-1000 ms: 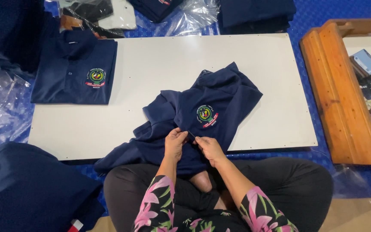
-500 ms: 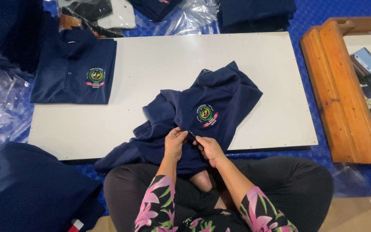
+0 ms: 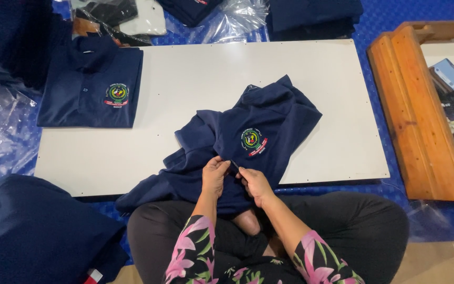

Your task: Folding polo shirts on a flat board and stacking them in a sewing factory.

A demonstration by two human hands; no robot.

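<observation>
A white surface (image 3: 185,89) is carrying a folded navy polo shirt (image 3: 93,87) at far left and a rumpled navy polo shirt (image 3: 258,126) at its near edge, where the left hand (image 3: 215,176) and right hand (image 3: 256,184) are pinching its fabric, grips narrow.

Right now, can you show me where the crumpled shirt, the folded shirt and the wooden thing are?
Crumpled navy polo shirt (image 3: 285,118): head view, on its upper right fabric.
Folded navy polo shirt (image 3: 82,100): head view, on its front.
Wooden frame (image 3: 413,110): head view, on its long left rail.
</observation>
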